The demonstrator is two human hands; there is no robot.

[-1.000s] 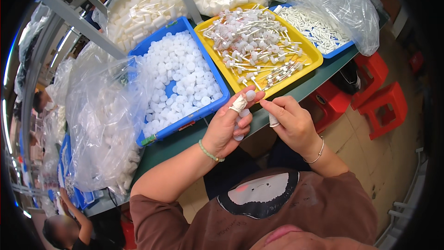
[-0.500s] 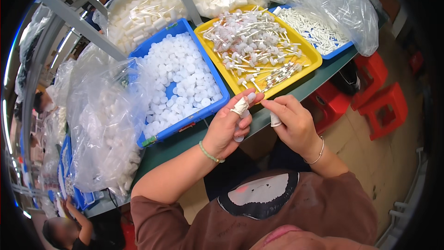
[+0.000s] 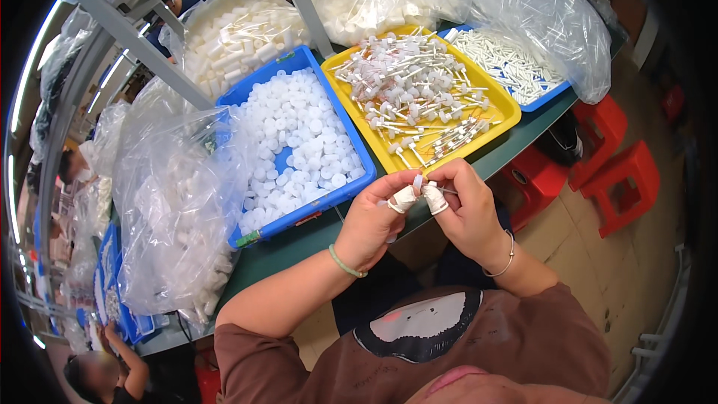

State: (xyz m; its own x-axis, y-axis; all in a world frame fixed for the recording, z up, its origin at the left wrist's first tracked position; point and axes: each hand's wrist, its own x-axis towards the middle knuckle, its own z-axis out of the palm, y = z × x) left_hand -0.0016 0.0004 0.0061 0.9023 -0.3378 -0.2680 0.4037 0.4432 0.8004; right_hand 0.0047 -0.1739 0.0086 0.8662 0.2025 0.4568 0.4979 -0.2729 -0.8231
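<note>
My left hand and my right hand meet just in front of the yellow tray, both closed with fingertips pinched together. Between the left fingertips sits a small translucent white plastic cap. A thin white stick shows between the fingers of the right hand, its end close to the cap. White wrapping covers both thumbs. More pale caps seem tucked in the left palm, mostly hidden. Finished-looking sticks with caps and thin wires fill the yellow tray.
A blue tray of loose white caps stands left of the yellow one. Another blue tray with short white tubes is at the right. Plastic bags crowd the green table. Red stools stand at right; a co-worker sits lower left.
My right hand has moved left and its thumb has come up against the left fingertips. The two hands are now together at the cap; the left fingers have closed more tightly.
</note>
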